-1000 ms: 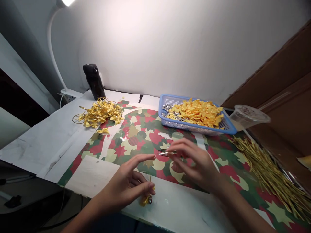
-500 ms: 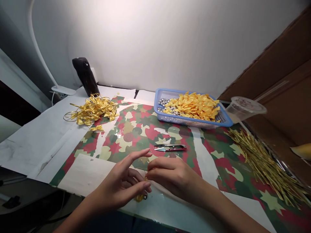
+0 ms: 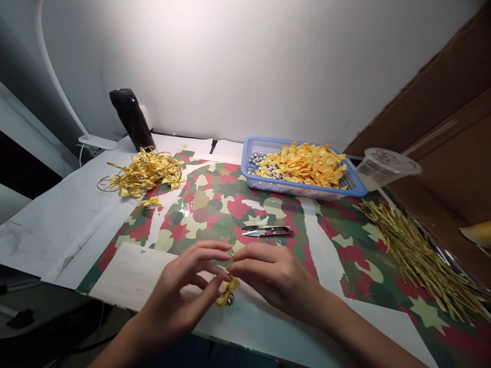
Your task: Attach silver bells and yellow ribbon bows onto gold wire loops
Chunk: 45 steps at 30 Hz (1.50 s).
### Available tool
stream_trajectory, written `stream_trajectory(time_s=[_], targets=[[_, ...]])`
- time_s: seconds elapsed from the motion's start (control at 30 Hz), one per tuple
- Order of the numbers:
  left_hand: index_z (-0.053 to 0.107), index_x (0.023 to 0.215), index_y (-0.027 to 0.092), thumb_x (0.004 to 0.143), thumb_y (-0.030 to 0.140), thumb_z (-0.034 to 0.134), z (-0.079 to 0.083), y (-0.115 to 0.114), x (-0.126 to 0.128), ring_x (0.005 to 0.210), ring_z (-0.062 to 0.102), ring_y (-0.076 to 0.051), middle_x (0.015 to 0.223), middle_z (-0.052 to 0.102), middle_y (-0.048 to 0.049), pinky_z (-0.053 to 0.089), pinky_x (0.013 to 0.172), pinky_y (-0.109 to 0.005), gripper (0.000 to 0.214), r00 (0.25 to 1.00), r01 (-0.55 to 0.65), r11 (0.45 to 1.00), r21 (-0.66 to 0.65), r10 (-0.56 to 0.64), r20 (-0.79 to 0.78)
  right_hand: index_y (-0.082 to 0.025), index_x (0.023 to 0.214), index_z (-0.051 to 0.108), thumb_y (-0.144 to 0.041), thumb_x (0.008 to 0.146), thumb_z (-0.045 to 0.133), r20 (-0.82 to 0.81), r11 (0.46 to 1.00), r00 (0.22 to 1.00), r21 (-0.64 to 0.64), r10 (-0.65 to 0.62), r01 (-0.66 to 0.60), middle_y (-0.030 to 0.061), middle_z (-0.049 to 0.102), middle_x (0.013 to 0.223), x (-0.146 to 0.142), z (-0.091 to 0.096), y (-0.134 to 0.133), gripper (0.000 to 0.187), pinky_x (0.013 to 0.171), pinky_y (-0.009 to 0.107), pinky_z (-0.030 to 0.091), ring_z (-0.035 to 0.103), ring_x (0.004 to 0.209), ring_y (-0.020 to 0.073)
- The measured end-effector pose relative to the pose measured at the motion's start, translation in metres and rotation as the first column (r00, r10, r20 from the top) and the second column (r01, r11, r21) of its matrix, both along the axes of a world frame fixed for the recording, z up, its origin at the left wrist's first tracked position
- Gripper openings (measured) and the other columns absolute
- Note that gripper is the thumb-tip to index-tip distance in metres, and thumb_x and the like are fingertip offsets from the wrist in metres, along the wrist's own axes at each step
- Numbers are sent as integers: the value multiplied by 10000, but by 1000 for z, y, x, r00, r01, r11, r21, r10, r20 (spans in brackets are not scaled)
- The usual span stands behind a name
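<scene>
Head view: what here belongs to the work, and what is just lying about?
In use: yellow satin bow with silver bell; left hand; right hand; steel snips; blue plastic basket of bows; gold wire strands.
Lying about: white desk lamp; clear plastic cup; black object.

Just off the left grip point(image 3: 176, 299), the yellow satin bow point(image 3: 227, 292) sits half hidden by the fingertips point(image 3: 217, 280), its silver bead point(image 3: 230, 300) too small to call!
</scene>
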<state>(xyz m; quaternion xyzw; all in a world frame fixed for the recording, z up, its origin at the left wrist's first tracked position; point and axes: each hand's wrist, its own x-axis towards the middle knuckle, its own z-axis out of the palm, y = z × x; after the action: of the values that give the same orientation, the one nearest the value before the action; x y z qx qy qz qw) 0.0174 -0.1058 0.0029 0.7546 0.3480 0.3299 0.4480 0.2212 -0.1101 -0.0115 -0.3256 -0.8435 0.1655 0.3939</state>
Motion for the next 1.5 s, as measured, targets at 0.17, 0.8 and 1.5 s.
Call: stream_trajectory(time_s=[0.17,0.8,1.5], targets=[[581,1075,251,899,58,443,1,10,-18,839,693,-130,1023,665,-22,586,598,-155,295,970,-206,900,383,240,-42,-156,847,658,-113,937,454,-9,999,999,35,-39,39,59,694,820,0,-3,1,227,590,217,490,633,701,129],[637,985,220,868,20,501,12,22,-11,809,614,-165,878,670,-37,478,771,-300,269,865,409,389,825,123,-487,-164,886,650,-171,951,449,-94,998,996,-64,-6,0,62,677,839,-2,-10,4,211,610,231,496,626,717,136],[596,803,189,799,114,538,38,14,3,696,541,-148,743,575,-8,394,574,-226,94,809,371,911,177,-224,-543,-179,774,665,-153,875,526,43,993,999,-117,10,-5,34,680,771,-5,-1,-11,173,581,233,445,607,640,134]])
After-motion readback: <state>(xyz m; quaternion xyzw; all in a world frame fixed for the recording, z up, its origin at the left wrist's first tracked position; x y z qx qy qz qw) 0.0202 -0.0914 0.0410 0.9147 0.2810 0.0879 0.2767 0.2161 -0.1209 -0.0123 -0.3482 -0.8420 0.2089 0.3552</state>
